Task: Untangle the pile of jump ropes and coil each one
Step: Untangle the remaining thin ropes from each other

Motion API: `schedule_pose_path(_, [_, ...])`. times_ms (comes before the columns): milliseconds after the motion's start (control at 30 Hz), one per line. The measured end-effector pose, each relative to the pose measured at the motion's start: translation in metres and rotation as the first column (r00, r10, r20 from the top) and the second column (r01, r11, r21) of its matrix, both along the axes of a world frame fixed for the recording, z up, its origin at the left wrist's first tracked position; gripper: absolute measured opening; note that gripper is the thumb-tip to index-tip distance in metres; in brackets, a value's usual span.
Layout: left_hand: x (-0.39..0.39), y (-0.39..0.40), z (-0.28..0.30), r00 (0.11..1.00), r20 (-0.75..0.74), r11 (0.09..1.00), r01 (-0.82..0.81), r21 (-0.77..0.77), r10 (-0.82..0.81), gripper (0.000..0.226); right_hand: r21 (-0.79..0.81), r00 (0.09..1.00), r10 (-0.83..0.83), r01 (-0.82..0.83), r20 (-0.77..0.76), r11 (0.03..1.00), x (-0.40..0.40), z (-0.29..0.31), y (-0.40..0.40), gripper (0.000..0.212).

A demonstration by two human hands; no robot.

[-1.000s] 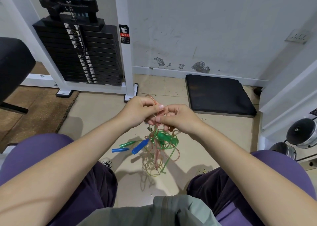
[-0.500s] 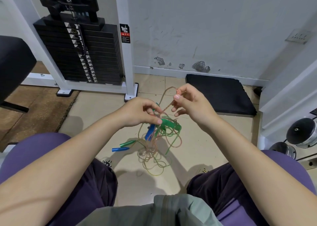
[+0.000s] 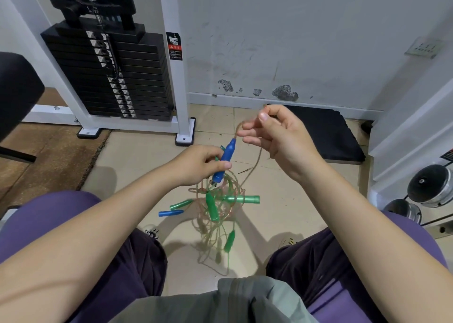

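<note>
Far left, a black padded seat (image 3: pixel 17 97) at the frame edge; beside it the weight stack (image 3: pixel 110 77) in its white frame (image 3: pixel 179 77), standing on the floor (image 3: pixel 137 161) against the wall. Left hand (image 3: pixel 196 164) raised over the floor between the knees, fingers (image 3: pixel 221 165) curled round a blue handle (image 3: pixel 225 159). Handle's long axis runs steeply, tapered end up and slightly right, butt end down toward the tangle. From the tapered tip an amber cord (image 3: pixel 257 156) rises to the right hand, loops over, and falls back down into the tangle of ropes (image 3: pixel 218 207) hanging below the left hand (its lowest loops appear to reach the floor, cannot tell for certain). In the tangle: one green handle (image 3: pixel 212 206) near vertical, another green handle (image 3: pixel 242 199) lying horizontal with its butt end pointing right, a third small green handle (image 3: pixel 229 240) lower down, hanging nearly upright. Left of the tangle, a green handle on the floor (image 3: pixel 181 204) and a second blue handle (image 3: pixel 170 213) just beside it, both roughly horizontal. Right hand (image 3: pixel 282 136) higher and farther out than the left, thumb and forefinger pinching the amber cord at the top of its loop, other fingers loosely spread. Behind it a black mat (image 3: pixel 331 136) flat on the floor by the wall. Far right, chrome dumbbell ends (image 3: pixel 431 188).
</note>
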State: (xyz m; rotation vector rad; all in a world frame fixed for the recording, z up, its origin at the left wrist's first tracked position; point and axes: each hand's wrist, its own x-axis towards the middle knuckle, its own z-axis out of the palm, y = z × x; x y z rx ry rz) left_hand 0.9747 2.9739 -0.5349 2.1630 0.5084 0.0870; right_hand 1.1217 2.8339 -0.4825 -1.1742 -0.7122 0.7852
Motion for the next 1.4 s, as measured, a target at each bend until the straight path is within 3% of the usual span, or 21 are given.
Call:
schedule_pose_path(133, [-0.001, -0.002, 0.007, 0.998, 0.061, 0.996, -0.017, -0.082, 0.022, 0.033, -0.153, 0.998, 0.036, -0.029, 0.043, 0.988, -0.001, -0.007, -0.001, 0.019])
schedule_pose_path(267, [-0.003, -0.005, 0.015, 0.998, 0.065, 0.999, 0.029, -0.046, -0.026, 0.028, -0.294, 0.975, 0.034, 0.033, 0.22, 0.955, -0.005, -0.015, 0.001, 0.019])
schedule_pose_path(400, [-0.009, 0.0, 0.021, 0.992, 0.115, 0.955, 0.082, -0.286, -0.05, 0.013, -0.354, 0.787, 0.112, 0.142, 0.607, 0.924, -0.002, -0.015, 0.0, 0.052])
schedule_pose_path(467, [-0.011, 0.0, 0.023, 0.986, 0.145, 0.906, 0.13, -0.403, -0.077, 0.022, -0.4, 0.708, 0.206, 0.117, 0.676, 0.909, -0.005, -0.017, 0.0, 0.047])
schedule_pose_path(567, [-0.011, -0.001, 0.021, 0.986, 0.146, 0.85, 0.149, -0.505, -0.085, 0.016, -0.429, 0.708, 0.228, 0.116, 0.669, 0.896, -0.008, -0.021, 0.003, 0.016])
schedule_pose_path(667, [-0.009, 0.0, 0.018, 0.995, 0.099, 0.834, 0.083, -0.545, -0.034, 0.022, -0.456, 0.728, 0.253, 0.091, 0.637, 0.885, -0.007, -0.024, 0.005, 0.014])
schedule_pose_path(767, [-0.005, 0.001, 0.017, 0.962, 0.218, 0.825, -0.014, -0.565, 0.165, 0.025, -0.559, 0.775, 0.362, -0.014, 0.518, 0.829, -0.006, -0.027, 0.005, 0.009])
schedule_pose_path(867, [-0.005, 0.009, 0.02, 0.893, 0.3, 0.783, -0.087, -0.616, 0.335, 0.022, -0.673, 0.762, 0.467, -0.056, 0.449, 0.738, -0.002, -0.029, 0.002, 0.012])
schedule_pose_path(967, [-0.008, 0.013, 0.022, 0.913, 0.259, 0.792, -0.104, -0.602, 0.316, 0.017, -0.556, 0.886, 0.362, -0.152, 0.29, 0.817, -0.004, -0.025, 0.002, 0.007])
schedule_pose_path(1033, [-0.008, 0.009, 0.022, 0.931, 0.242, 0.794, -0.078, -0.602, 0.274, 0.026, -0.469, 0.925, 0.264, -0.112, 0.274, 0.876, -0.004, -0.021, 0.004, 0.007])
schedule_pose_path(1100, [-0.008, 0.005, 0.024, 0.949, 0.239, 0.791, -0.019, -0.612, 0.207, 0.04, -0.441, 0.905, 0.265, -0.099, 0.332, 0.892, -0.005, -0.022, 0.005, 0.038])
schedule_pose_path(1167, [-0.008, 0.002, 0.025, 0.971, 0.222, 0.8, 0.064, -0.597, 0.089, 0.045, -0.454, 0.842, 0.377, -0.183, 0.386, 0.872, -0.007, -0.025, 0.004, 0.06])
schedule_pose_path(1200, [-0.008, 0.0, 0.024, 0.975, 0.217, 0.794, 0.104, -0.598, 0.036, 0.045, -0.468, 0.805, 0.438, -0.232, 0.4, 0.853, -0.009, -0.027, 0.004, 0.059])
schedule_pose_path(1267, [-0.008, 0.0, 0.022, 0.974, 0.225, 0.767, 0.117, -0.631, 0.037, 0.042, -0.516, 0.758, 0.513, -0.274, 0.404, 0.811, -0.014, -0.032, 0.007, 0.035])
schedule_pose_path(1333, [-0.007, 0.003, 0.021, 0.957, 0.246, 0.739, 0.055, -0.672, 0.152, 0.037, -0.581, 0.75, 0.527, -0.238, 0.399, 0.778, -0.015, -0.037, 0.009, 0.014])
schedule_pose_path(1400, [-0.006, 0.008, 0.02, 0.926, 0.277, 0.723, 0.006, -0.691, 0.257, 0.034, -0.634, 0.752, 0.518, -0.175, 0.408, 0.753, -0.012, -0.04, 0.009, 0.011])
